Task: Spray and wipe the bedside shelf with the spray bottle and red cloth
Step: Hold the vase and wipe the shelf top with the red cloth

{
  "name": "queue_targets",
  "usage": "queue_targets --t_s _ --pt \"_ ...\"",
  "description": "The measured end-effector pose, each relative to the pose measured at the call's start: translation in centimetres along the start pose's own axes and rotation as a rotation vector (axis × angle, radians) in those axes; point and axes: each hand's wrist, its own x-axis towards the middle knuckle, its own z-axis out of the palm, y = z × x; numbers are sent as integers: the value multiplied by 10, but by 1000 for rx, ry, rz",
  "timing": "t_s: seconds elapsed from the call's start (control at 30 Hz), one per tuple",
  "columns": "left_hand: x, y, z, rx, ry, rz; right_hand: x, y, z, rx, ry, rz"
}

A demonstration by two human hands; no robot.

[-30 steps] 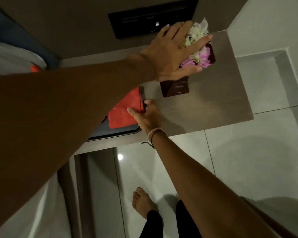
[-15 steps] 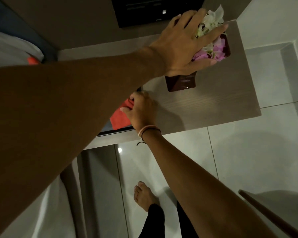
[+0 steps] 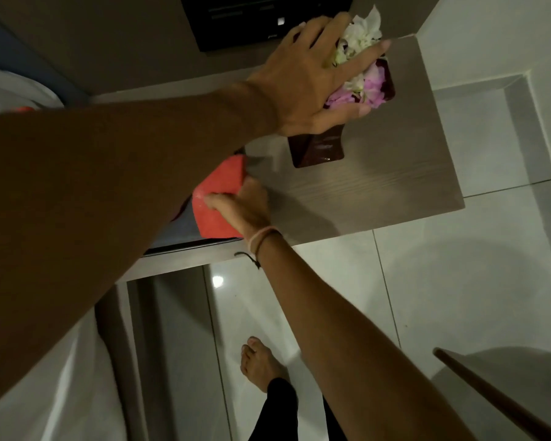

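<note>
The bedside shelf (image 3: 395, 173) is a pale wood-grain board against the wall. A dark red vase (image 3: 318, 151) with white and pink flowers (image 3: 366, 81) stands on it. My left hand (image 3: 306, 81) reaches across and grips the vase's top, fingers spread over the flowers. The red cloth (image 3: 223, 183) lies partly on a dark flat panel (image 3: 178, 230) at the shelf's left. My right hand (image 3: 248, 208) clutches the cloth's right edge. My left forearm hides the rest of the cloth. I see no spray bottle.
A black wall panel (image 3: 236, 20) sits above the shelf. White bedding (image 3: 61, 393) fills the lower left, with a small orange object (image 3: 23, 109) on the bed at the far left. Below lie pale floor tiles with my bare foot (image 3: 258, 361). A dark wooden edge (image 3: 490, 393) crosses the lower right.
My right hand went from the cloth's edge to on top of it and closed on it, and the cloth bunched up. My left hand stayed on the vase and flowers.
</note>
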Motion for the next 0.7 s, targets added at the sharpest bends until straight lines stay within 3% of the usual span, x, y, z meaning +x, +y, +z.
queue_targets --t_s 0.2,0.33,0.5,0.6,0.7 --pt "4 1 -4 19 -54 -15 -59 62 -72 653 209 155" --pt "9 -7 -8 44 -91 -10 -63 78 -102 829 508 133" --pt "25 -21 -24 35 -174 -53 -38 40 -120 724 707 -140" --pt "30 -30 -26 14 -199 -85 -20 17 -122 579 729 -381" --pt "34 -38 -28 -97 -228 -144 -2 0 -122 409 797 -446"
